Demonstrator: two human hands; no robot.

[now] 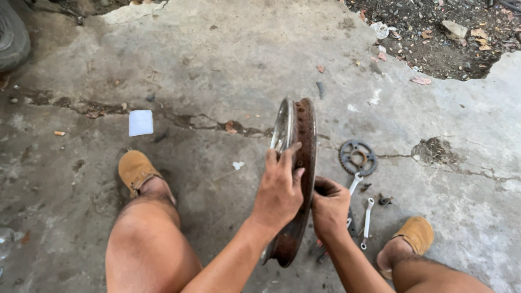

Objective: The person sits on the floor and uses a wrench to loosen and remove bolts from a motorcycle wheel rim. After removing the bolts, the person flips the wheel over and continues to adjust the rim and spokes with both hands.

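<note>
Both hands, left hand point(279, 187) and right hand point(329, 209), grip the upright rusty rim point(304, 135).

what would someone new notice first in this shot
First the rusty wheel rim, standing on edge in the middle of the view, with the left hand gripping its side and the right hand closed beside it, holding something I cannot make out. Next, the toothed sprocket lying flat on the cracked concrete floor to the right, with two wrenches just below it.

Cracked, stained concrete floor point(217, 59) in daylight; dirt patch point(434, 49) with dry leaves.
</note>
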